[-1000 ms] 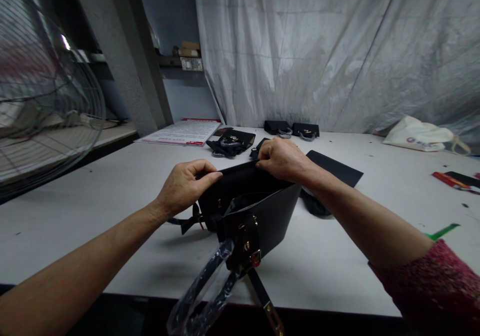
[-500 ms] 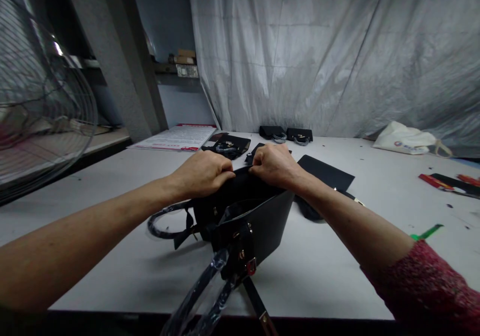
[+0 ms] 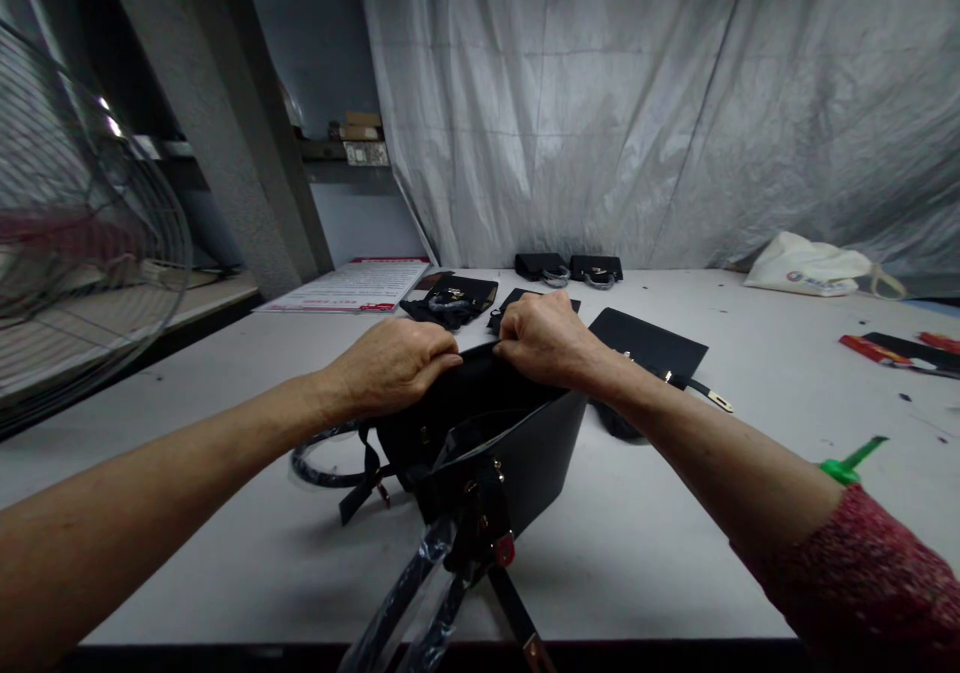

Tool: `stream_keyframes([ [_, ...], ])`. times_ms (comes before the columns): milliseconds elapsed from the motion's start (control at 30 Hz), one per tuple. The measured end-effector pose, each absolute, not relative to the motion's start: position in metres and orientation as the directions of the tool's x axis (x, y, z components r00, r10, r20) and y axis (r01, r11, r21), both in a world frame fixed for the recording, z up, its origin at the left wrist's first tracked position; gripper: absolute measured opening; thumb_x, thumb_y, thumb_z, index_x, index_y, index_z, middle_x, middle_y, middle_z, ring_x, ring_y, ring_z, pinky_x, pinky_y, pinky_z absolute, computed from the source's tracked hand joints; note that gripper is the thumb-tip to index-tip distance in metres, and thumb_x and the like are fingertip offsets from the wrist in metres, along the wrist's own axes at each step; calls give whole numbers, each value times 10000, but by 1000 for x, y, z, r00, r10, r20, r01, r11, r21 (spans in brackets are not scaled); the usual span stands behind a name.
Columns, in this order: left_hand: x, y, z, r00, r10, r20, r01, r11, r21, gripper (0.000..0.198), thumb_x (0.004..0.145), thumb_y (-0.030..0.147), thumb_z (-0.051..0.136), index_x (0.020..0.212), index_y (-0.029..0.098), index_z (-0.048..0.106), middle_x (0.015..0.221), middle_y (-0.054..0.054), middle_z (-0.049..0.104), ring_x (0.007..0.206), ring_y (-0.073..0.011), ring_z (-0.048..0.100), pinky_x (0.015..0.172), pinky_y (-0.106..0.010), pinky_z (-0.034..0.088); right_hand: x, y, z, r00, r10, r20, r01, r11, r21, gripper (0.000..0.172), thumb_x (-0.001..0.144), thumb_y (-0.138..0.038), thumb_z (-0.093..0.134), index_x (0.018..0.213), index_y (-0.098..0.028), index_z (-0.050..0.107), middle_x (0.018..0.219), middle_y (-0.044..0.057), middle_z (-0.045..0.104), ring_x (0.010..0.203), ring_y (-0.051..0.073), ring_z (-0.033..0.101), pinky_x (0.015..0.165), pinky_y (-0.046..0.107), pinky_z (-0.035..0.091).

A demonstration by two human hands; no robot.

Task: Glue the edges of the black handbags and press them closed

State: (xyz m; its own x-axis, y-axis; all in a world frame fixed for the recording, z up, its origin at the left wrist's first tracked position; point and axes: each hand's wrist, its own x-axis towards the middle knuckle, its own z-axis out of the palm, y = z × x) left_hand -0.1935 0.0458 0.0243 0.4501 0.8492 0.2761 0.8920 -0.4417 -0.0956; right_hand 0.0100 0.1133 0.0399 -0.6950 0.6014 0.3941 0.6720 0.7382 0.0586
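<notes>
A black handbag stands tilted on the white table in front of me, its mouth gaping upward. My left hand pinches the bag's far top edge, thumb and fingers closed on it. A short way along the same edge, my right hand grips it too. One plastic-wrapped handle loops out at the left side. The other wrapped handle hangs toward me past the table's front edge, beside a black strap with a metal tip. Gold-coloured fittings and a red tag show on the bag's near side.
More black handbags lie farther back on the table, one just beyond my right forearm. A green-nozzled item is by my right sleeve. A white cloth bag rests at the back right. A large fan stands left.
Both hands keep hold of the bag's edge, and my left hand sits slightly lower and farther left. The bag leans a little more to the left. The view has shifted slightly.
</notes>
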Motion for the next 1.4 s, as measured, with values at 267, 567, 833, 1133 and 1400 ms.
stream_keyframes([
  [267,-179,62,28,413,858,305,905,-425,-29,263,861,457,566,910,237,701,824,-41,700,791,-218,626,665,-302,372,7,118,36,-695,600,396,669,741,51,175,805,-287,629,706,-187,733,796,72,721,847,230,619,766,354,349],
  [567,-197,45,28,105,944,312,923,-209,322,276,792,391,598,599,194,604,557,27,569,561,-127,515,541,-260,298,44,127,43,-577,633,517,601,757,-256,101,787,-308,711,765,-209,711,1043,49,635,1033,228,542,944,400,383],
  [833,-208,43,21,84,944,319,895,-213,392,251,774,373,597,599,192,583,572,26,562,564,-124,497,527,-248,307,23,130,40,-728,496,472,452,866,-212,69,748,-295,755,799,-249,746,1012,34,641,1069,244,489,952,393,380],
  [1133,-208,43,20,133,946,296,865,-256,431,282,807,364,591,1030,260,730,656,11,628,598,-137,537,542,-235,341,-6,131,41,-792,474,384,466,876,-120,63,750,-227,723,690,-214,738,998,46,651,1044,242,458,896,358,379],
  [1400,-201,40,25,151,955,256,841,-260,474,311,816,358,580,1075,278,733,708,1,677,619,-152,569,590,-252,404,-5,135,33,-740,480,471,508,858,-75,85,753,-193,663,684,-203,712,953,32,691,1002,231,489,852,340,370],
])
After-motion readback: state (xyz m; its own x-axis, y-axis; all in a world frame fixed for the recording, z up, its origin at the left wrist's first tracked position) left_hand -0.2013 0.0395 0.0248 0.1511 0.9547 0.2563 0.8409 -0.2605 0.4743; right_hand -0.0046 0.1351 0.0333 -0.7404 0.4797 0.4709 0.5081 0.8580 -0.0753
